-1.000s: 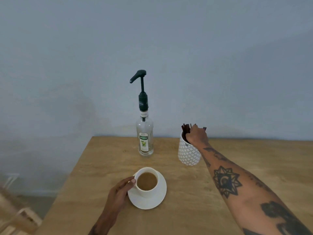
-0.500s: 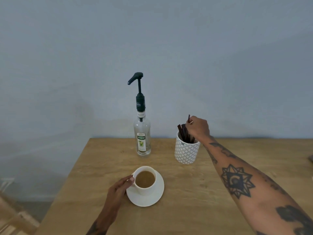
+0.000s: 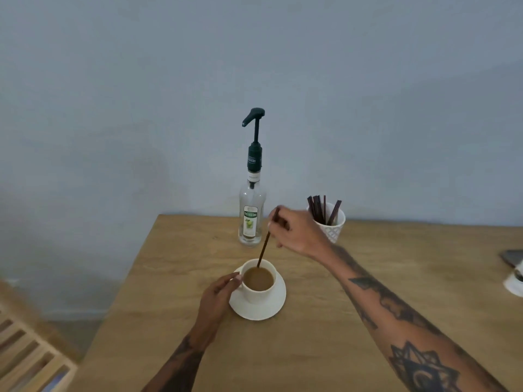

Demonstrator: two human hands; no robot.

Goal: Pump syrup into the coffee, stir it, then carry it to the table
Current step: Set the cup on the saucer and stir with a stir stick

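A white cup of coffee [image 3: 259,290] stands on a white saucer [image 3: 264,309] on the wooden table [image 3: 311,335]. My left hand [image 3: 218,295] holds the cup at its left side. My right hand [image 3: 297,230] pinches a thin dark stir stick [image 3: 264,246] whose lower tip dips into the coffee at the cup's far rim. Behind the cup stands a clear syrup bottle [image 3: 252,216] with a dark pump head [image 3: 254,116]; its spout points left.
A white patterned holder [image 3: 335,226] with several dark stir sticks stands right of the bottle. A dark flat object [image 3: 512,257] and a white item [image 3: 513,282] sit at the right edge. A slatted wooden piece [image 3: 25,352] lies low left. The wall is close behind.
My right hand has lifted one stick out of the holder and brought it left and down, putting its tip into the coffee. The left hand stays on the cup.
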